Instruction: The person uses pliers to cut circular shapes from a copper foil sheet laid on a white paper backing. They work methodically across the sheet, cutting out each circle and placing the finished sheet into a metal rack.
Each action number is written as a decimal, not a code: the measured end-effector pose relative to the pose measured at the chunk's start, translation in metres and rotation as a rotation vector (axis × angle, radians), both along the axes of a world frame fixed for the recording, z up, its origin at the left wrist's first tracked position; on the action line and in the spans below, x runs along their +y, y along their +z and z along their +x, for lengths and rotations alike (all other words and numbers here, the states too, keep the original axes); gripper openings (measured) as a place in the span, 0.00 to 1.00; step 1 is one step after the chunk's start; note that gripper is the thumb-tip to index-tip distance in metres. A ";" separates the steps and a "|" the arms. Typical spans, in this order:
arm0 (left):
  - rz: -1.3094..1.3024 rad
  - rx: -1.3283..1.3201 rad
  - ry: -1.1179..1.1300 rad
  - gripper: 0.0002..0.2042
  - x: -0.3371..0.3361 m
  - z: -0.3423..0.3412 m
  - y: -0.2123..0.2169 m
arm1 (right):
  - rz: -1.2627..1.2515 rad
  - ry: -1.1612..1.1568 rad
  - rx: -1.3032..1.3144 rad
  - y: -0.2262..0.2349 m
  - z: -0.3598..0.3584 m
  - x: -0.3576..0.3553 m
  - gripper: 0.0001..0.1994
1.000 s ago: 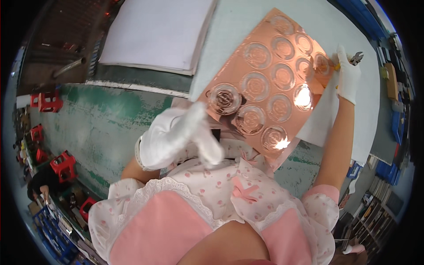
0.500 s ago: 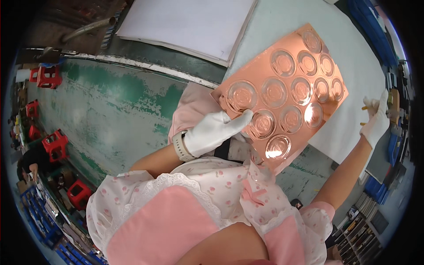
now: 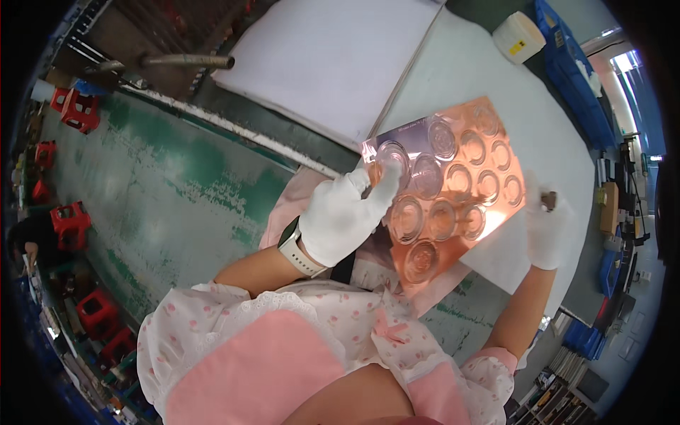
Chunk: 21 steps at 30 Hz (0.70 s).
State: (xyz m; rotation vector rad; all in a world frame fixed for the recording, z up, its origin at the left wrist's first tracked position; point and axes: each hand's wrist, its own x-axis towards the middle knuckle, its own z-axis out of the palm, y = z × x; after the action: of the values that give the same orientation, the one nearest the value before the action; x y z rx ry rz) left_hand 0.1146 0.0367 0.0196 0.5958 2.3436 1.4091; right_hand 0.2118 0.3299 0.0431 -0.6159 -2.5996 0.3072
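Note:
My left hand (image 3: 343, 216), in a white glove, grips the left corner of a shiny copper-coloured sheet (image 3: 464, 152). Its thumb lies over the face of the sheet. Several round raised rings of different sizes cover the sheet, which is held tilted above the table's near edge. Beside the sheet's right edge is my right hand (image 3: 549, 230), also gloved in white and smeared by motion. A small dark brown spot shows at its fingers; what it is, I cannot make out.
White paper (image 3: 567, 163) covers the table under the sheet. A stack of large white sheets (image 3: 333, 57) lies at the far left of it. Beyond stand a white tub (image 3: 519, 37) and a blue crate (image 3: 577, 78). Red stools (image 3: 71, 223) stand across the green floor (image 3: 163, 184).
The copper-coloured sheet has shifted down and slightly left, its reflections changing. My right hand has moved left, closer to its edge. My left hand keeps hold of the corner.

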 end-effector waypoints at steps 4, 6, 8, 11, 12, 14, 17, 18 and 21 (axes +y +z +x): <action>0.105 0.593 0.080 0.12 0.012 -0.016 0.009 | 0.196 0.204 0.022 0.033 -0.021 -0.020 0.11; 0.149 0.611 0.054 0.12 0.019 -0.030 0.032 | 0.304 0.256 0.040 0.054 -0.025 -0.023 0.11; 0.339 0.529 0.009 0.09 0.032 -0.042 0.052 | 0.414 0.280 0.073 0.079 -0.031 -0.028 0.11; 0.489 0.140 -0.080 0.10 0.039 -0.048 0.098 | 0.527 0.333 0.222 0.124 -0.043 -0.040 0.11; 0.487 -0.028 -0.078 0.10 0.039 -0.048 0.119 | 0.563 0.350 0.272 0.139 -0.047 -0.044 0.11; 0.379 -0.039 -0.102 0.10 0.040 -0.048 0.145 | 0.620 0.384 0.354 0.163 -0.051 -0.049 0.10; 0.383 -0.030 -0.231 0.10 0.041 -0.047 0.167 | 0.740 0.314 0.317 0.193 -0.052 -0.058 0.12; 0.428 -0.058 -0.266 0.10 0.042 -0.045 0.174 | 0.773 0.298 0.312 0.202 -0.051 -0.062 0.14; 0.468 -0.099 -0.312 0.10 0.043 -0.036 0.187 | 0.824 0.297 0.222 0.221 -0.049 -0.069 0.10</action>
State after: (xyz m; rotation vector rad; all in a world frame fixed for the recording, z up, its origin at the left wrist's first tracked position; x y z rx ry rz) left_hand 0.0790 0.0801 0.2064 0.9439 1.7499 1.7874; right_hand 0.1632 0.2607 0.2642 0.0912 -2.3023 -0.5593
